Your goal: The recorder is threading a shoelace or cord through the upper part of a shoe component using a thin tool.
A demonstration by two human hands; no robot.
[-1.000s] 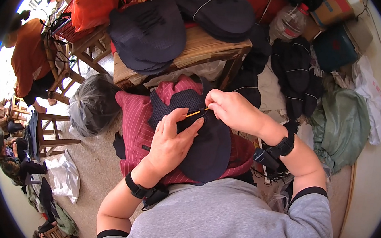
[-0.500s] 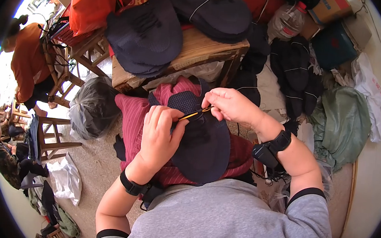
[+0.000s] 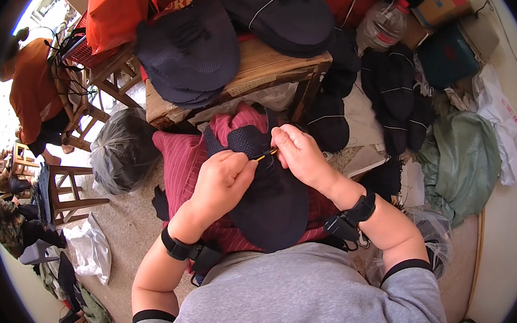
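Note:
A dark navy shoe upper (image 3: pixel 269 214) with a mesh part lies across my lap, on maroon striped cloth (image 3: pixel 174 155). Over its upper end, my left hand (image 3: pixel 223 180) is closed around a thin yellow-and-black stick-like tool (image 3: pixel 261 158). Most of that tool is hidden by my fingers. My right hand (image 3: pixel 298 152) pinches at the tool's far end, close beside the left fingertips. Whether a thread or lace is also between the right fingers is too small to tell.
Stacked navy uppers (image 3: pixel 188 50) and a tied bundle (image 3: pixel 276 17) rest on a wooden table (image 3: pixel 272 65) ahead. More dark bundles (image 3: pixel 397 93) lie at right, near a green sack (image 3: pixel 465 159). A grey plastic bag (image 3: pixel 124 151) and wooden stools (image 3: pixel 71 189) stand left; other people sit beyond.
My right hand has come down and inward, nearer the left. The left hand has shifted slightly right, and less of the yellow-and-black tool shows between them.

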